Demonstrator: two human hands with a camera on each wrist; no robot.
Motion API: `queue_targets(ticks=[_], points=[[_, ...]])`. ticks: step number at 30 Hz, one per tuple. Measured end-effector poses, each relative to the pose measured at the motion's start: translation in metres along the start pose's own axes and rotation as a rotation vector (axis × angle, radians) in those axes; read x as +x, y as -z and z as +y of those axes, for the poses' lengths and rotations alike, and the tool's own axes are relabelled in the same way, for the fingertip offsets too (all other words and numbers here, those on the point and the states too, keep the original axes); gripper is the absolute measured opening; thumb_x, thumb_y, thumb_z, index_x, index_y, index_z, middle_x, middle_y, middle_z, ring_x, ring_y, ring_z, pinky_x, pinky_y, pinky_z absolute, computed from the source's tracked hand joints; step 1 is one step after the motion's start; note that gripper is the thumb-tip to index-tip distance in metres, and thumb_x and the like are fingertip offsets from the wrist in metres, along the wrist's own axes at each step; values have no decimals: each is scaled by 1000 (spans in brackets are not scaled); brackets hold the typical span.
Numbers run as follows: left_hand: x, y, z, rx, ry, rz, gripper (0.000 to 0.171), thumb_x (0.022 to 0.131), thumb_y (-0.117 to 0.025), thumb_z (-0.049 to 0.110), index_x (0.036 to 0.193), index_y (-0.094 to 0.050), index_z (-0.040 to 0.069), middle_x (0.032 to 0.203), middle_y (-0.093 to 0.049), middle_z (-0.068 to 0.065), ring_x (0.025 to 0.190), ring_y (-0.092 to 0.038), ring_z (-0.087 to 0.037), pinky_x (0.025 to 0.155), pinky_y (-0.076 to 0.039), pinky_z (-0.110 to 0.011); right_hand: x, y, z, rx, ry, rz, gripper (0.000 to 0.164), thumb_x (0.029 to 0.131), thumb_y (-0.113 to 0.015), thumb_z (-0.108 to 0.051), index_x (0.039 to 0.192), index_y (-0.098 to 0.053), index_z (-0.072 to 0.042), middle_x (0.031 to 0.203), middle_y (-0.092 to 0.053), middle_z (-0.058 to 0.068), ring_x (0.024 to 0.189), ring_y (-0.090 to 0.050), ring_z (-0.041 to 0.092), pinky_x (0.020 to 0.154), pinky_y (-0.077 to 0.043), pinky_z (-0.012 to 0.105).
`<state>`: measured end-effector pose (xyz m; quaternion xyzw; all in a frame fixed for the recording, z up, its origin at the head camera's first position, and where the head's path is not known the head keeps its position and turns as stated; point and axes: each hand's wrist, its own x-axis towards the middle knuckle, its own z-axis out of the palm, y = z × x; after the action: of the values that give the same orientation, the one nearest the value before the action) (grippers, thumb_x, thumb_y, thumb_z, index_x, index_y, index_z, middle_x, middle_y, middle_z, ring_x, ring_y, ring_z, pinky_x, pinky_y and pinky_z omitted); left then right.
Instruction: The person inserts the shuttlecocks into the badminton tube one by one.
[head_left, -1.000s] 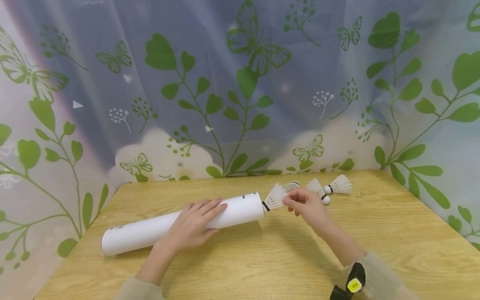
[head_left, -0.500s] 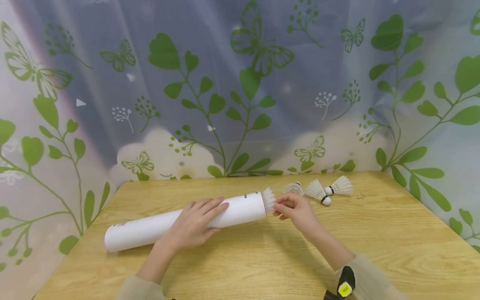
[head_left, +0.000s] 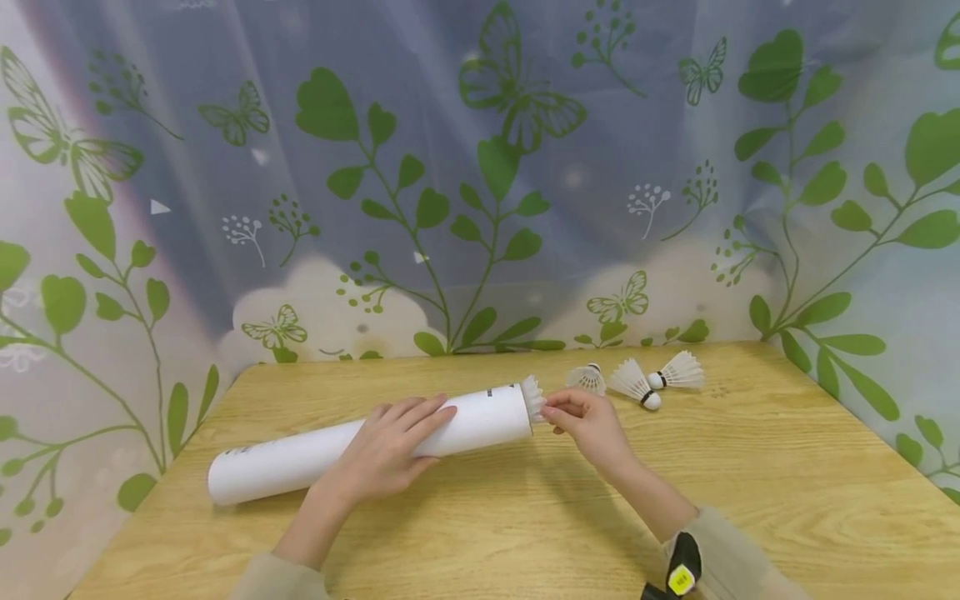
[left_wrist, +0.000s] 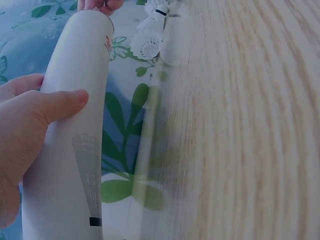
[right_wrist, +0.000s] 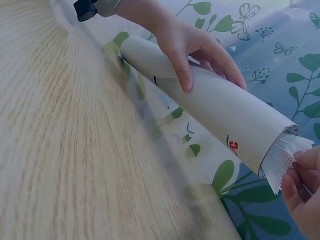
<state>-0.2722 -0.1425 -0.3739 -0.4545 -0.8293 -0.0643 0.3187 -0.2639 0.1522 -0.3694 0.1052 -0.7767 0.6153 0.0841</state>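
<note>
A long white shuttlecock tube (head_left: 480,422) lies slanted across the table, its mouth facing right. My left hand (head_left: 393,446) grips it around the middle, thumb on the near side and fingers over the top. At the mouth, a white shuttlecock (head_left: 533,398) sits mostly inside the tube, with only the skirt's edge sticking out. My right hand (head_left: 592,425) pinches that skirt edge between thumb and fingers, as the right wrist view also shows the skirt (right_wrist: 282,159). The cork end is hidden within the tube.
Behind my right hand lie three loose shuttlecocks: one (head_left: 587,378) close by the fingers, one (head_left: 635,384) in the middle, another (head_left: 678,371) farthest right. The wooden table (head_left: 750,483) ends at a leaf-patterned curtain (head_left: 420,167) at the back.
My right hand has moved left, sliding the shuttlecock from just outside the mouth into the tube until only its skirt edge shows. My left hand keeps its grip on the tube.
</note>
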Motion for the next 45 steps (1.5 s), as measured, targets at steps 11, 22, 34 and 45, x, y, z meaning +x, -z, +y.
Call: queue_targets(ticks=[11, 22, 34, 45], points=[[2, 1, -1, 3, -2, 19, 73, 68, -82, 26, 133, -50, 14, 135, -50, -6, 110, -53, -28, 78, -48, -48, 1, -4, -2, 28, 36, 99, 12, 82, -66, 2, 92, -67, 9, 82, -66, 11, 66, -59, 10, 64, -53, 25], [2, 1, 0, 3, -4, 27, 73, 68, -82, 25, 133, -50, 12, 134, -51, -8, 110, -53, -29, 78, -48, -47, -3, -20, -1, 68, 65, 109, 10, 79, -65, 9, 89, -67, 11, 86, -67, 19, 68, -60, 7, 66, -53, 24], [3, 4, 0, 15, 0, 13, 72, 69, -81, 25, 132, -51, 12, 135, -50, -7, 110, -53, -29, 77, -48, -47, -7, -27, 3, 37, 76, 108, 13, 81, -62, 9, 93, -67, 13, 93, -67, 21, 76, -66, 16, 68, -53, 25], [2, 3, 0, 12, 9, 6, 73, 68, -82, 24, 132, -51, 13, 134, -50, -7, 109, -54, -29, 78, -48, -47, -7, -20, 2, 38, 72, 35, 17, 85, -61, 5, 100, -65, 12, 95, -67, 20, 76, -63, 11, 70, -54, 27]])
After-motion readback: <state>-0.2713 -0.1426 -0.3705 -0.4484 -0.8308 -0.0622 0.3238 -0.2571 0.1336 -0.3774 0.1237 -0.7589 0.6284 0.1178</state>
